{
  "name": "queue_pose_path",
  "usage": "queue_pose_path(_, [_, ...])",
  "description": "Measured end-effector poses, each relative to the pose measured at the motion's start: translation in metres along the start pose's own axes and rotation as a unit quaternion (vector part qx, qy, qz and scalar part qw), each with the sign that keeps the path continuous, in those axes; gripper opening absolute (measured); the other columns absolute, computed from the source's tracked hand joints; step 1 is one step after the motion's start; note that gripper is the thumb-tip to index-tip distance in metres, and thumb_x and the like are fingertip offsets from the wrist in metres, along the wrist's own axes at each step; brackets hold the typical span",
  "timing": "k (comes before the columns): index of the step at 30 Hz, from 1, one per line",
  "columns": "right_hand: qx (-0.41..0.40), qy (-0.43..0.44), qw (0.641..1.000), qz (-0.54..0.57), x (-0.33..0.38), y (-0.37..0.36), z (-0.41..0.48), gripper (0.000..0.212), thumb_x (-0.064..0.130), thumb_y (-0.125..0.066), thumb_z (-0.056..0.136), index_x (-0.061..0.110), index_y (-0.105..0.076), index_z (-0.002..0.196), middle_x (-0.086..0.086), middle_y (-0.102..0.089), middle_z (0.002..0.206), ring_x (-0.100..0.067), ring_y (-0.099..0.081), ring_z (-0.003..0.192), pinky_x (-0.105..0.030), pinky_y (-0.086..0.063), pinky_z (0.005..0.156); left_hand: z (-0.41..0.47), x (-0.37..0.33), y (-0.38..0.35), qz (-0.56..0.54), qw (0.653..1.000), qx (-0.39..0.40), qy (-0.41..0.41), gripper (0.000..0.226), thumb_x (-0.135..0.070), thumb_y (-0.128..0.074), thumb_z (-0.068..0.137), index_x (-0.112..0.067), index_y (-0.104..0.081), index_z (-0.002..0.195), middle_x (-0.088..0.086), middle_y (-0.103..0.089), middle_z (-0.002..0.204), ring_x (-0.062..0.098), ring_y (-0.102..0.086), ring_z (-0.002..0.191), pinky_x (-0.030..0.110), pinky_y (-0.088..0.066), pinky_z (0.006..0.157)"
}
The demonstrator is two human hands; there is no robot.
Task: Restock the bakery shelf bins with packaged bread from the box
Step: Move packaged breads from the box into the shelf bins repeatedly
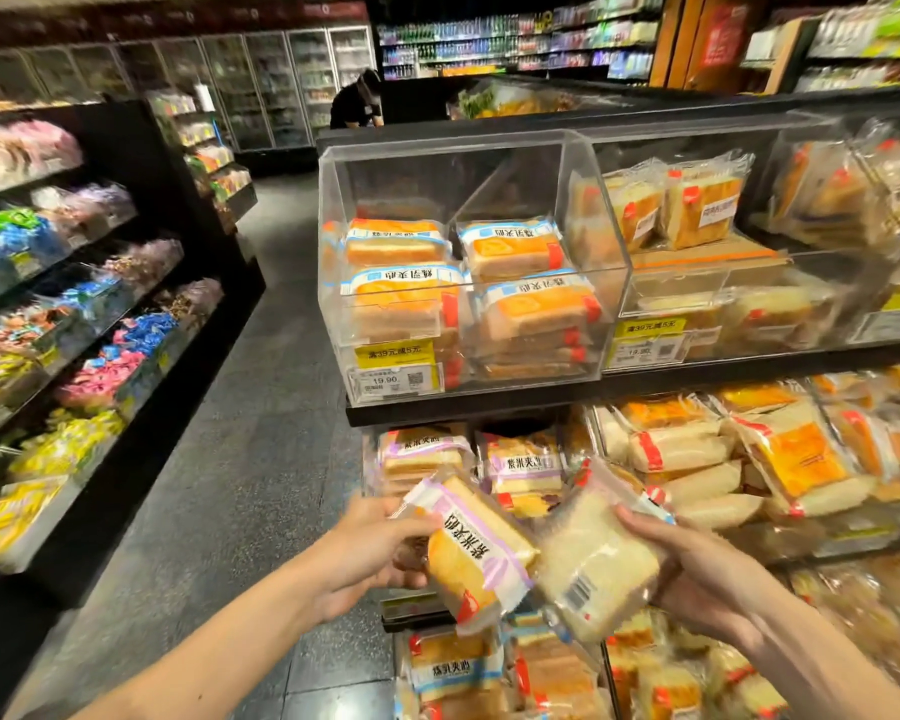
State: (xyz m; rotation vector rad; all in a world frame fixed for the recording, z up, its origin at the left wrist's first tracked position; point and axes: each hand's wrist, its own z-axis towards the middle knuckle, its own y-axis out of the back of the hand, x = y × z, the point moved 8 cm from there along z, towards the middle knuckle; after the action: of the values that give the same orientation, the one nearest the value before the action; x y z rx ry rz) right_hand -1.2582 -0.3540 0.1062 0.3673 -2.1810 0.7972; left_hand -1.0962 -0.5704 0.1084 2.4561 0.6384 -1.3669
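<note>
Well below the clear bin (401, 168), the left hand (370, 553) grips a purple-labelled pack (476, 550), thumb on top and fingers curled beneath. Touching it on the right, a second pack (593, 563) lies barcode side up in the right hand (697, 579), thumb over its edge and fingers wrapped under. Behind both, under the bin, more purple packs (523, 467) fill the lower shelf. The bin itself holds blue-labelled packs (401, 241). Far beyond it, a person (357, 101) bends forward.
</note>
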Motion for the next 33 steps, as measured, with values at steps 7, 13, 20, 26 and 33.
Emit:
queue_pose_path(7, [-0.031, 0.065, 0.997, -0.002, 0.044, 0.043, -0.018, 0.05, 0.013, -0.066, 0.076, 0.001, -0.057, 0.124, -0.023, -0.072, 0.108, -0.034, -0.073, 0.092, -0.044, -0.061, 0.06, 0.055, 0.008, -0.025, -0.211, 0.969, -0.124, 0.013, 0.025, -0.006, -0.068, 0.092, 0.002, -0.057, 0.114, 0.021, -0.073, 0.081, 0.023, -0.069, 0.062, 0.034, -0.062, 0.059])
queue_pose_path(13, [-0.039, 0.063, 0.997, -0.001, 0.052, 0.049, -0.021, 0.053, 0.015, -0.069, 0.076, 0.002, -0.058, 0.126, -0.021, -0.073, 0.11, -0.034, -0.071, 0.097, -0.043, -0.059, 0.066, 0.117, -0.01, -0.073, -0.232, 0.944, -0.224, -0.07, 0.017, -0.005, -0.065, 0.094, -0.011, -0.049, 0.095, 0.01, -0.06, 0.095, 0.017, -0.062, 0.071, 0.021, -0.058, 0.052])
queue_pose_path(20, [-0.039, 0.055, 0.997, 0.035, 0.05, 0.062, -0.017, 0.056, 0.016, -0.074, 0.072, 0.001, -0.061, 0.124, -0.019, -0.074, 0.107, -0.028, -0.073, 0.087, -0.044, -0.057, 0.074, 0.177, -0.004, -0.087, -0.209, 0.952, -0.221, -0.023, 0.028, 0.006, -0.06, 0.092, -0.007, -0.052, 0.116, 0.018, -0.059, 0.125, 0.027, -0.062, 0.096, 0.039, -0.057, 0.089])
queue_pose_path(26, [-0.012, 0.045, 0.998, 0.042, 0.048, 0.058, -0.017, 0.044, 0.012, -0.069, 0.074, 0.001, -0.064, 0.116, -0.016, -0.076, 0.1, -0.024, -0.075, 0.082, -0.038, -0.059, 0.063, 0.17, -0.004, -0.084, 0.133, 0.966, -0.221, 0.009, 0.108, -0.042, -0.081, 0.065, -0.014, -0.023, 0.152, 0.021, -0.054, 0.139, 0.04, -0.055, 0.126, 0.05, -0.047, 0.105])
queue_pose_path(33, [-0.026, 0.035, 0.996, 0.079, 0.042, 0.053, -0.003, 0.052, 0.012, -0.072, 0.074, 0.005, -0.06, 0.124, -0.018, -0.075, 0.104, -0.027, -0.074, 0.09, -0.038, -0.062, 0.064, 0.055, -0.075, -0.109, 0.327, 0.894, -0.182, -0.248, 0.015, -0.026, -0.057, 0.097, -0.033, -0.066, 0.107, -0.013, -0.069, 0.095, 0.019, -0.065, 0.095, 0.034, -0.051, 0.086])
